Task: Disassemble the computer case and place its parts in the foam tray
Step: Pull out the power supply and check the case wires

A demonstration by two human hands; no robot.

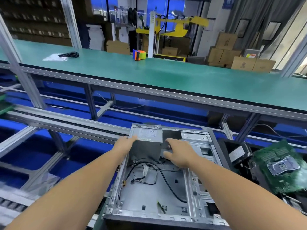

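Case: one open metal computer case (154, 185) lying flat on the line just below me.
Power supply: one grey box (147, 145) in the case's far corner.
Cables: several loose black wires (149, 173) on the case floor.
My hands: two; left hand (126, 143) flat against the power supply's left side, right hand (177, 151) spread, fingers on its right side.
Circuit board: one green board (280, 171), right of the case.
Surface: long green bench (166, 78) beyond, with one tape dispenser (139, 55).
Room: stacked cardboard boxes (232, 53).

Nothing can be read: the white label (147, 133) on the power supply (146, 143) carries print, perhaps ratings, and the far blue sign (229, 2) is blurred.
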